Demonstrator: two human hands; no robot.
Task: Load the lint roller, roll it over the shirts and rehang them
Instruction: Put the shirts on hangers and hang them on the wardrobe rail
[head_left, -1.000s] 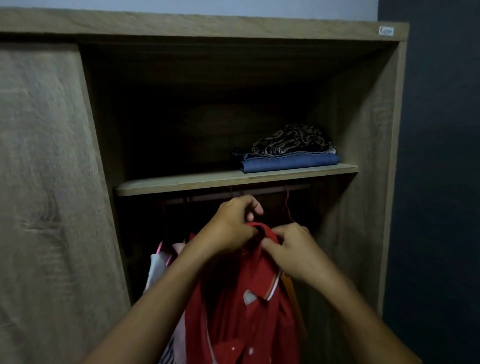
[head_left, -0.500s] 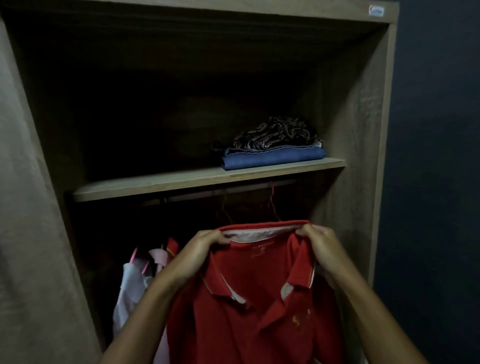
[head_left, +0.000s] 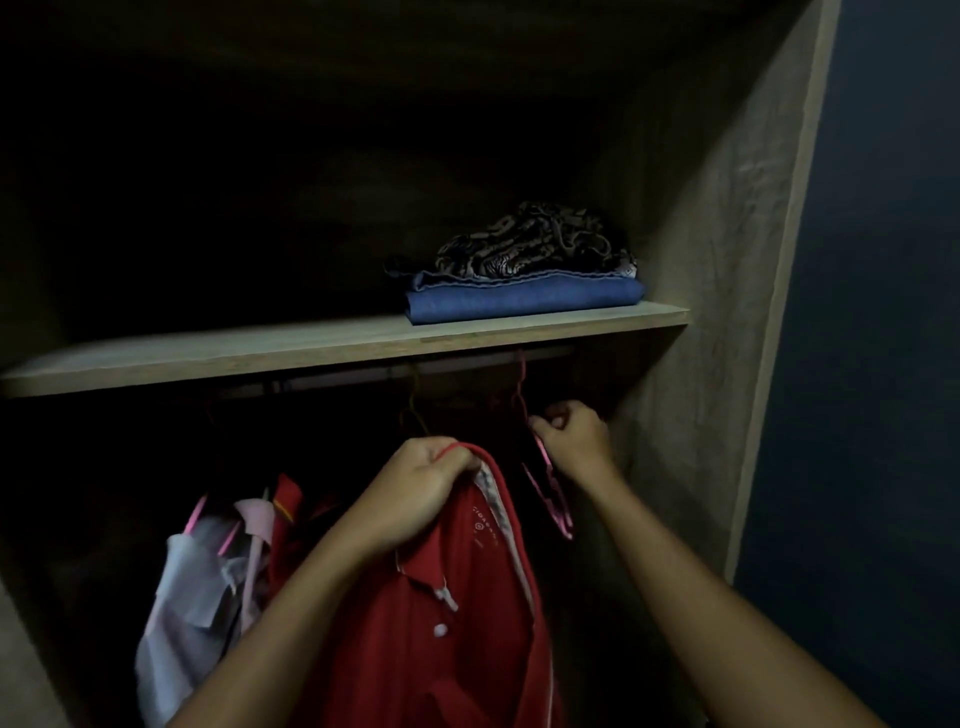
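My right hand (head_left: 574, 436) has let go of the shirt (head_left: 457, 649) and now pinches the hanger (head_left: 544, 454) under the shelf (head_left: 260, 353) — my left hand (head_left: 423, 486) alone grips the shirt at its neck, just beside it. Rehanging looks next.

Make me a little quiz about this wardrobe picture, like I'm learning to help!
1. True or false: the left hand grips the red shirt at its collar.
2. What does the right hand hold? A) the pink hanger B) a lint roller C) a shoe
3. Fill in: on the shelf, the patterned cloth lies on the folded cloth, whose colour is ___.
Key: 1 true; 2 A; 3 blue.
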